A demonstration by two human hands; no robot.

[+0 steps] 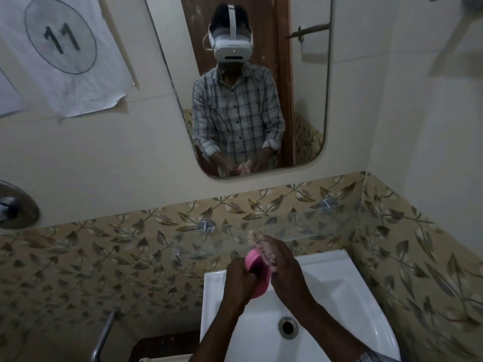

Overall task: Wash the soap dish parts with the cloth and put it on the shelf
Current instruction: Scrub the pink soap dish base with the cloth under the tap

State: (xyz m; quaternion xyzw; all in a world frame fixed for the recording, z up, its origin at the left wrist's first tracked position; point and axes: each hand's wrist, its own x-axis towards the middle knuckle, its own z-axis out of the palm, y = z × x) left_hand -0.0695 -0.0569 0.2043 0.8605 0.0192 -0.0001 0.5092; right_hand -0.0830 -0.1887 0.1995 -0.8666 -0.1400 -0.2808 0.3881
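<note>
Both hands up over white sink (pixel 339 291), near its far rim. Left hand (pixel 239 279) grips pink soap dish part (pixel 257 274), tilted on edge. Right hand (pixel 283 267) presses pale cloth (pixel 262 248) against it, probably bunched, light poor. Glass shelf (pixel 300 226) just beyond, on leaf-pattern tiles.

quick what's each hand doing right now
Left hand: closed on the pink soap dish part, over the sink.
Right hand: closed on the cloth, pressing it against the dish part.
</note>
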